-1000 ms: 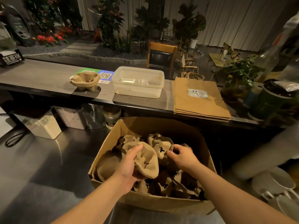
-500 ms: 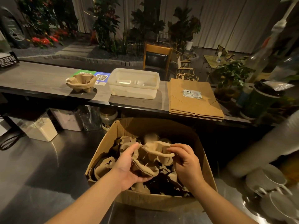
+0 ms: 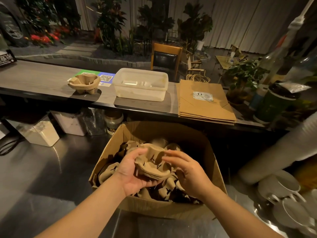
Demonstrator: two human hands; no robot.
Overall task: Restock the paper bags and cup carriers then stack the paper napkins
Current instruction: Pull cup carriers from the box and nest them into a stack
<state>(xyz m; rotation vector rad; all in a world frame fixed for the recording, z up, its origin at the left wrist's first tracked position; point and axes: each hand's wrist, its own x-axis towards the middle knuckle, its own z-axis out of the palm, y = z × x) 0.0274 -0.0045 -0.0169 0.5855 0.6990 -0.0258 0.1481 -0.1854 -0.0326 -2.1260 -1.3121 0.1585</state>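
- A nested bundle of carriers (image 3: 151, 167) is held above the box (image 3: 154, 205); the left hand (image 3: 132, 176) is curled under and around it, so this grip is closed on the bundle.
- The right hand (image 3: 187, 170) is near the right edge of the bundle with loosely spread fingers; whether it touches the bundle cannot be told, and nothing is gripped by it.
- The step in hand is judged to be the lifting of the bundle out of the box, so that it can be added to the stack (image 3: 84, 83) on the upper desk (image 3: 37, 79).
- For a good result, the bundle should be supported from below and steadied from the side, because the pulp layers can slide apart or catch on the loose carriers under them.
- The cups should be turned the same way as those of the stack, so that they nest and do not tilt.
- In the box, many more carriers are seen, lying in disorder.
- In the tub (image 3: 140, 85), beside the stack, only some small pale items are seen; they cannot be identified.
- The bags (image 3: 204, 103) are lying flat in a pile to the right of the tub.
- No napkins can be made out.
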